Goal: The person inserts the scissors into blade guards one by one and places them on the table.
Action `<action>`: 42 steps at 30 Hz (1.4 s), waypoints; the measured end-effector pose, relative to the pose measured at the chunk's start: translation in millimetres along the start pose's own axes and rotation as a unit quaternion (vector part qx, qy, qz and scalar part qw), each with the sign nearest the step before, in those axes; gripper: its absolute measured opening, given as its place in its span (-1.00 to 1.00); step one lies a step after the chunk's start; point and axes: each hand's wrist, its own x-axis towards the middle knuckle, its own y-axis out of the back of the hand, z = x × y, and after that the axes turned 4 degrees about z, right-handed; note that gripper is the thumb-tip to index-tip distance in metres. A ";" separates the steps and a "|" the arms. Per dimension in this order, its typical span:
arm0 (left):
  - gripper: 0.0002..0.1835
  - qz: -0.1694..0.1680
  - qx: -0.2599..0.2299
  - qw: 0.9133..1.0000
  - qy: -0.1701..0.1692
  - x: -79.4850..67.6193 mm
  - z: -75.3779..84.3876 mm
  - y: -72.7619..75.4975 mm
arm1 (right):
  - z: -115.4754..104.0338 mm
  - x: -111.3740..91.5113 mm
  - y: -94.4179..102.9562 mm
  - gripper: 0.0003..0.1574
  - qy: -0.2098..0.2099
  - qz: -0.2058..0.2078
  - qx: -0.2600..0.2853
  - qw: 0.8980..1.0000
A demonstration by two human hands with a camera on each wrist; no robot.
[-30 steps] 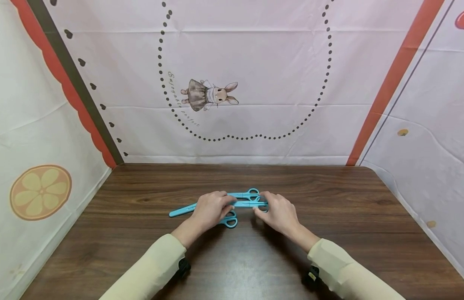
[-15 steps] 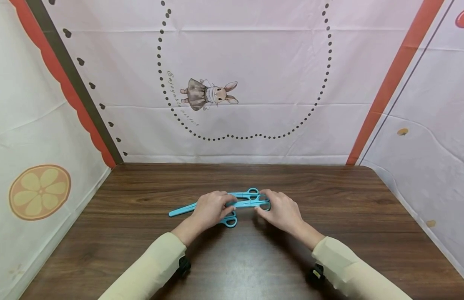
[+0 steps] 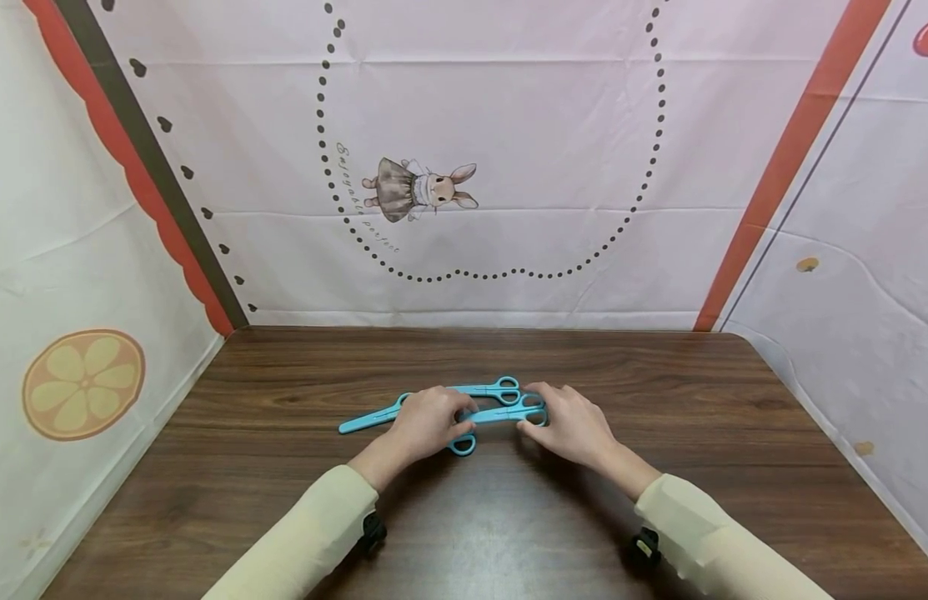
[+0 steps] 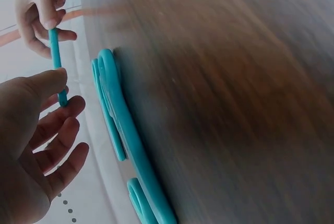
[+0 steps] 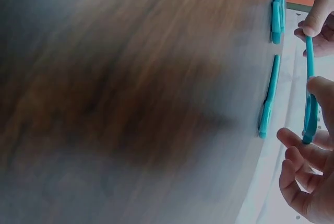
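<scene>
Just above the table, both hands hold one pair of light blue scissors (image 3: 495,414), its blades together and towards the left. My left hand (image 3: 424,427) pinches the blade end between thumb and fingers, as the left wrist view also shows. At the finger loops, my right hand (image 3: 579,429) grips with the thumb on one side and fingers on the other. Behind lies another blue pair (image 3: 471,390). A third blue pair (image 3: 366,422) points left, partly hidden behind the left hand. One more blue loop (image 3: 464,445) shows by the left wrist; its blades are hidden.
The brown wooden table (image 3: 659,383) runs back to a white printed cloth (image 3: 554,167) with a rabbit picture. Similar cloth hangs along both sides. A dark wrist device (image 3: 645,546) sits at the right sleeve, and another (image 3: 372,532) at the left.
The right hand and the held scissors have shifted slightly to the right, and the loops show more fully. My left hand has moved a little to the right, uncovering a loop behind it.
</scene>
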 end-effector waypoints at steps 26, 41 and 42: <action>-0.83 -0.048 0.053 0.997 0.018 26.3 30.3 -25.4 | 36.8 -10.3 3.9 -0.41 -0.008 -0.024 -0.017 1.000; -0.86 -0.072 0.064 0.995 0.026 37.0 38.0 -39.7 | 52.8 -13.0 2.4 -0.44 -0.026 -0.042 -0.003 0.999; -0.86 -0.073 0.064 0.995 0.027 37.3 38.4 -40.1 | 53.4 -12.9 2.4 -0.44 -0.026 -0.042 -0.003 0.999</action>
